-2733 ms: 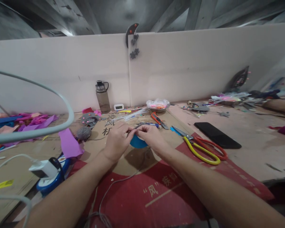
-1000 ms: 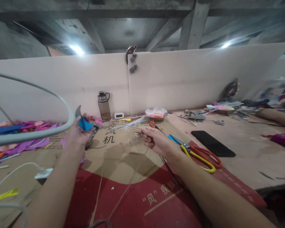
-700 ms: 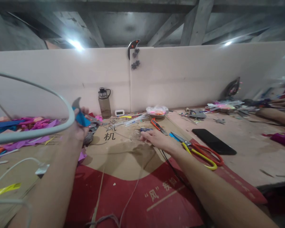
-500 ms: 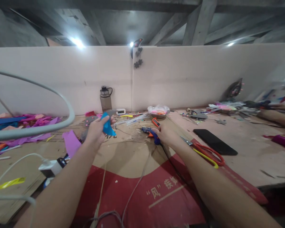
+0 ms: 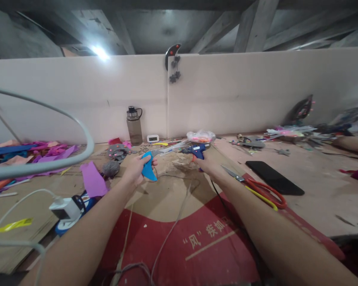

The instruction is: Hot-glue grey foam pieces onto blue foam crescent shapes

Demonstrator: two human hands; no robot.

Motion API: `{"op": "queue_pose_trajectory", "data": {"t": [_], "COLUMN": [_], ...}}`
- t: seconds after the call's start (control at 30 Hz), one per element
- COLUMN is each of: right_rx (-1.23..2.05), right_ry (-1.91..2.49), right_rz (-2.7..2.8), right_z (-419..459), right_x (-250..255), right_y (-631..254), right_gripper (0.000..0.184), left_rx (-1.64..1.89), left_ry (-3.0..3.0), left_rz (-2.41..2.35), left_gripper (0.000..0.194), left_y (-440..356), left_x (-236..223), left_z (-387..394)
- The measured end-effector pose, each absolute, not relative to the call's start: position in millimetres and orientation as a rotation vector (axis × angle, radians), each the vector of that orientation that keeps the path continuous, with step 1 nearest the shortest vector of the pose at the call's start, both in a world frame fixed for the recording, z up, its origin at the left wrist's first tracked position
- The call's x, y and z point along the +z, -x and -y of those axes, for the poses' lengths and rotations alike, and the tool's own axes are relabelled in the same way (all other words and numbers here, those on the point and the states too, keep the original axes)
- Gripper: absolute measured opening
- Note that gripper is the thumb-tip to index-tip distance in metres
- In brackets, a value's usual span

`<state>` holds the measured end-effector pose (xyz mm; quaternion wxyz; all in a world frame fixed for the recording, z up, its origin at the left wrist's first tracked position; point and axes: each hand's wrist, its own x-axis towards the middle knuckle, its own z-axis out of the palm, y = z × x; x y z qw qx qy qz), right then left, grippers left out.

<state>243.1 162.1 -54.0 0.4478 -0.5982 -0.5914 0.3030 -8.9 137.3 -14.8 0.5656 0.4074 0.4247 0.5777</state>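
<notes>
My left hand (image 5: 136, 170) is closed on a curved blue felt piece (image 5: 148, 169), held a little above the cardboard mat (image 5: 155, 198). My right hand (image 5: 207, 163) grips a blue hot glue gun (image 5: 196, 149), its nozzle pointing left toward the felt piece. A black cord (image 5: 223, 202) trails from the gun back along my right forearm. The two hands are roughly a hand's width apart.
Yellow-and-red scissors (image 5: 256, 186) and a black phone (image 5: 274, 177) lie right of my right arm. A water bottle (image 5: 134, 126) stands at the white partition. Purple felt scraps (image 5: 47, 155), a grey yarn ball (image 5: 110, 168) and a tape roll with charger (image 5: 68, 208) sit left. Another person's arm (image 5: 352, 143) rests far right.
My left hand brought the blue felt piece from the far left back to the middle. My right hand reached forward, took up the glue gun and lifted it.
</notes>
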Motion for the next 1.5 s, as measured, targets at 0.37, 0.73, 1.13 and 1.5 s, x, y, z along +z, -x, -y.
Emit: {"op": "queue_pose_trajectory", "data": {"t": [0.37, 0.73, 1.13, 1.5], "right_rx": [0.899, 0.624, 0.41, 0.362], "right_ry": [0.955, 1.062, 1.103, 1.125], "right_rz": [1.418, 1.756, 1.891, 1.887], "right_z": [-106, -92, -88, -88], "right_x": [-7, -14, -15, -17], "right_y": [-208, -196, -191, -190], "right_gripper": [0.02, 0.023, 0.022, 0.019], "left_rx": [1.408, 1.448, 1.455, 1.424], "left_ry": [-0.966, -0.945, -0.977, -1.065], "left_rz": [-0.976, -0.998, -1.008, -0.994], "left_gripper": [0.008, 0.007, 0.006, 0.015], "left_y": [7, 6, 3, 3], "left_x": [-14, -13, -14, -17], "left_z": [-134, -134, -132, -133]}}
